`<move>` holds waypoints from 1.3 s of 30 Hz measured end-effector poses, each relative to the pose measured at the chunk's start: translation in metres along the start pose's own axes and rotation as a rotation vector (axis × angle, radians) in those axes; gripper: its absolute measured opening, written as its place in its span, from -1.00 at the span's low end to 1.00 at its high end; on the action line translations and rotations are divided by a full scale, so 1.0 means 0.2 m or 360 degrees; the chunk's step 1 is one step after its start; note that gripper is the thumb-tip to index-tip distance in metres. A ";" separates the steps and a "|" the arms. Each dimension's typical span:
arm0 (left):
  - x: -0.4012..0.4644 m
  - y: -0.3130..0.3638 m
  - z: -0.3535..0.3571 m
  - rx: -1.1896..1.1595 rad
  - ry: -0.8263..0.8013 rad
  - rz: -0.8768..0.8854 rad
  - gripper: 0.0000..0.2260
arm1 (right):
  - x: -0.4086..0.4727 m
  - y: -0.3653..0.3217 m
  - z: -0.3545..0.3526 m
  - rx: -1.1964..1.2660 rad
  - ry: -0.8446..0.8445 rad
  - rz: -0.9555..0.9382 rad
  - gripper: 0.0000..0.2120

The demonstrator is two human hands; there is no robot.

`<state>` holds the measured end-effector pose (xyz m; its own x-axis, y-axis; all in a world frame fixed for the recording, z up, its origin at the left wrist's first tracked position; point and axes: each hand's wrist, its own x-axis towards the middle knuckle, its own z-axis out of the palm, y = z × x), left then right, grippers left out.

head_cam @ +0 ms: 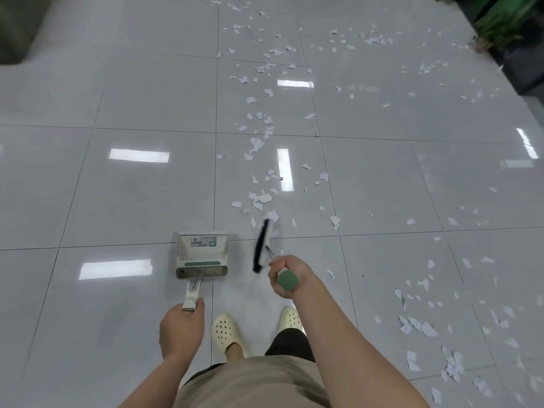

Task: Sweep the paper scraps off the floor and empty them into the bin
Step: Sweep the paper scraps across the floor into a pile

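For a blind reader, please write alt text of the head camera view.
A person's right hand grips a broom and the left hand holds a dustpan on a glossy tiled floor. White paper scraps lie scattered ahead and to the right.

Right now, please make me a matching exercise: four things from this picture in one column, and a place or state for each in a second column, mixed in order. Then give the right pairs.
Things:
1. dustpan
2. broom
3. paper scraps
4. shoes

Places or states:
A. scattered on the floor, ahead and to the right
B. cream, with holes, on the person's feet
C. its handle held by the left hand
D. its green-capped handle gripped by the right hand

Pairs: 1-C, 2-D, 3-A, 4-B
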<state>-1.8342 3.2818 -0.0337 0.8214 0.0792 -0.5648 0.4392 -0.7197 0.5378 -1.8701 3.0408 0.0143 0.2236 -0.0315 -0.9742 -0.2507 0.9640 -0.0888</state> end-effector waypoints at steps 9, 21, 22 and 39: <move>0.04 0.18 0.08 -0.0113 0.0071 -0.0069 -0.55 | 0.08 -0.28 -0.34 0.0008 0.0445 -0.0355 -0.79; 0.01 0.54 0.36 -0.0074 0.0164 -0.0049 -0.55 | 0.07 -0.63 -0.10 0.0042 0.0352 -0.0347 -0.85; 0.00 0.55 0.37 -0.0073 0.0180 -0.0059 -0.54 | 0.06 -0.64 -0.08 -0.0063 0.0344 -0.0329 -0.86; -0.10 0.62 0.41 -0.0242 0.0522 -0.0324 -0.55 | 0.14 -0.77 0.31 -0.0235 -0.0607 0.0445 -0.70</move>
<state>-1.8260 3.1341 -0.0068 0.7737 0.4427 -0.4532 0.6334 -0.5583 0.5359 -1.7657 2.9076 0.0130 0.4506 0.3487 -0.8218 -0.4750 0.8731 0.1100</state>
